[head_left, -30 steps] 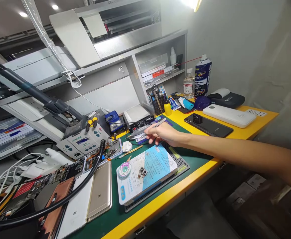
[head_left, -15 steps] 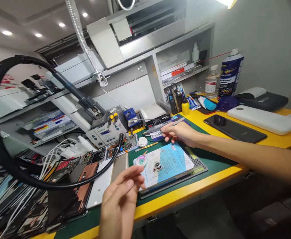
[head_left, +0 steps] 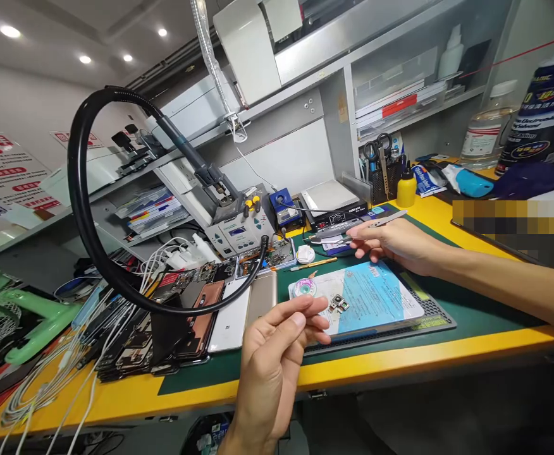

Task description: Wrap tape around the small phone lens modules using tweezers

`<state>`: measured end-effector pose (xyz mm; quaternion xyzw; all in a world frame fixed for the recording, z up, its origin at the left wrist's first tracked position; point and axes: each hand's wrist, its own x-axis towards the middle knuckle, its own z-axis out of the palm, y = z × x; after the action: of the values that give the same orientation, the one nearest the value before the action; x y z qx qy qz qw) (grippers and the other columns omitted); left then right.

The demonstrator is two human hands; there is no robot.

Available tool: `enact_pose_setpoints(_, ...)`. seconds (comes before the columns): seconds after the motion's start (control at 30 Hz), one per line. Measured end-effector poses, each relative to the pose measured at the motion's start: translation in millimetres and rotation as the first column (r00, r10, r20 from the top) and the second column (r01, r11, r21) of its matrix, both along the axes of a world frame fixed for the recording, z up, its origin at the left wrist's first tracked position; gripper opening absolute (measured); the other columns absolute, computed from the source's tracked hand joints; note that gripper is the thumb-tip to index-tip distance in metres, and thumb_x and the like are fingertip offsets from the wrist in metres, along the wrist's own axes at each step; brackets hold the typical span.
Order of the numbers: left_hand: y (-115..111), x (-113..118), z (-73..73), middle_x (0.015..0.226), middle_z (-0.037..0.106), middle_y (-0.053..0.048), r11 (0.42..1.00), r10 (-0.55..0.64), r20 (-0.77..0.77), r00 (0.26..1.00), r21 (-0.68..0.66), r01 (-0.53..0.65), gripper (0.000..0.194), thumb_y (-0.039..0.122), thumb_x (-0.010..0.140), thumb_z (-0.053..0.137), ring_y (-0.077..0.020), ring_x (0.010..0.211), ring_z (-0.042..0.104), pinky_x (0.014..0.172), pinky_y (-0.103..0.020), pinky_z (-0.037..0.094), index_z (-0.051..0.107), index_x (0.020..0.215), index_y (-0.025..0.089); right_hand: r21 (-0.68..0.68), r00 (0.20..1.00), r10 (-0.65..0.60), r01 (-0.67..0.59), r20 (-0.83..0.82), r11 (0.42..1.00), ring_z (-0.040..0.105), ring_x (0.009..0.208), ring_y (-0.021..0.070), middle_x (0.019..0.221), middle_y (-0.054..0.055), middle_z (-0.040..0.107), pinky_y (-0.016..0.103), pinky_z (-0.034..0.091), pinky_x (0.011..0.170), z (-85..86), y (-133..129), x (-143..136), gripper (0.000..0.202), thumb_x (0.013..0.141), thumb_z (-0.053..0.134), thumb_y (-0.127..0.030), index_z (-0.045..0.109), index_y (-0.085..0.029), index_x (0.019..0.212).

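My right hand [head_left: 391,243] is closed around metal tweezers [head_left: 387,220], their tips pointing left above the green mat [head_left: 471,297]. In front of it lies a thick, blue-and-white book or pad [head_left: 376,297]. On its left part rests a small phone camera module [head_left: 338,304] with several lenses. My left hand [head_left: 281,347] hovers at the pad's near left corner, fingers loosely curled and nothing visible in them. Just beyond those fingers sits a round spool [head_left: 305,288]. The pad lies on a dark perforated plate [head_left: 436,316].
A black hose [head_left: 80,189] loops over the left side from a soldering station [head_left: 239,230]. Stacked phones [head_left: 227,322] and white cables [head_left: 44,379] crowd the left. Behind stand a yellow bottle [head_left: 405,189], a pen holder [head_left: 382,180] and a spray can [head_left: 537,114].
The view has swung left, so the bench things appear further right and a green fan shows at the left. My left thumb has come closer to the fingers; my right hand still holds the tweezers.
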<state>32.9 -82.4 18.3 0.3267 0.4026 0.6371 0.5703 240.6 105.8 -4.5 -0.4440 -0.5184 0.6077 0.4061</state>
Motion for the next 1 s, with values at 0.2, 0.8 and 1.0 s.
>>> enact_pose_setpoints(0.2,2.6,-2.6,5.2,0.115,0.08,-0.022,0.999,-0.048,0.089,0.995,-0.021,0.05,0.023,0.009,0.086,0.07,-0.0236,0.093,0.076,0.08,-0.029,0.062,0.084,0.104,0.007,0.117,0.998,0.021,-0.014,-0.055,0.993,0.076,0.069,0.0187,0.087,0.01,0.077,0.023,0.058,0.048,0.7,-8.1,-4.7,0.002,0.092,0.073,-0.017,0.073,-0.015,0.093)
enact_pose_setpoints(0.8,20.9,7.3,10.2,0.123,0.078,-0.017,0.995,-0.013,-0.196,0.981,0.092,0.031,0.022,0.02,0.095,0.07,-0.0247,0.106,0.075,0.09,-0.032,0.062,0.078,0.114,0.013,0.076,0.936,0.207,-0.193,-0.286,0.978,0.074,0.076,0.0228,0.097,0.011,0.076,0.028,0.057,0.051,21.0,-46.9,-0.9,0.047,0.076,0.084,-0.03,0.072,-0.015,0.119)
enact_pose_setpoints(1.0,33.3,12.4,18.9,0.105,0.083,-0.01,0.984,0.067,-0.306,0.95,0.176,-0.013,0.023,0.019,0.089,0.081,-0.0167,0.087,0.078,0.08,-0.024,0.064,0.074,0.11,0.015,-0.001,0.907,0.209,-0.225,-0.367,0.974,0.072,0.072,0.0195,0.104,0.011,0.073,0.027,0.057,0.05,26.3,-51.0,-1.0,0.047,0.074,0.088,-0.026,0.072,-0.015,0.116)
